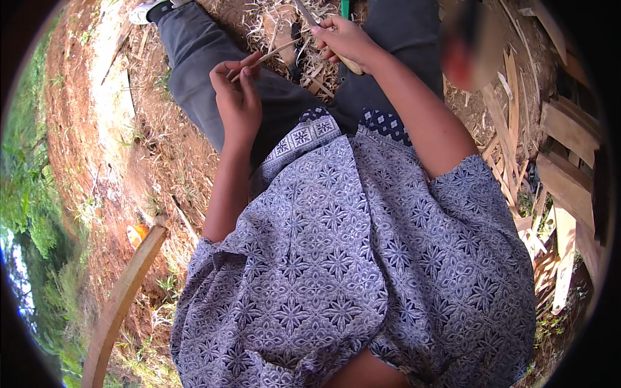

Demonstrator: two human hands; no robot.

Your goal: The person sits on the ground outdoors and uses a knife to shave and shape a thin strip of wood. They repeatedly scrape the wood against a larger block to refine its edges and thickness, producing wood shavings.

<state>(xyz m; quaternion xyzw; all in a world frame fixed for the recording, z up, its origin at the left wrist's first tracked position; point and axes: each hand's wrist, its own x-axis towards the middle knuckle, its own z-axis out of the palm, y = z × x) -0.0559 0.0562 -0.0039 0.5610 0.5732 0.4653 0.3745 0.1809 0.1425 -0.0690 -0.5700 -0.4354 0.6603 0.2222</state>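
Between the thumb and fingers of my left hand point(236, 100) is a thin pale wooden strip point(279, 50), its free end slanting up to the right. My right hand point(349, 43) is closed around a knife. The wooden handle point(352, 65) sticks out below my palm, and the narrow blade point(304, 11) points up and left, beyond the strip's end. Blade and strip appear apart. Both hands are over my spread legs, above a heap of curly pale shavings point(318, 85) on the ground.
Flat wooden pieces point(569, 132) are stacked at the right, with long thin slats point(511, 97) beside them. A wooden beam point(123, 301) rises at the lower left, near a small orange object point(136, 235). Something green point(346, 8) stands beyond my right hand.
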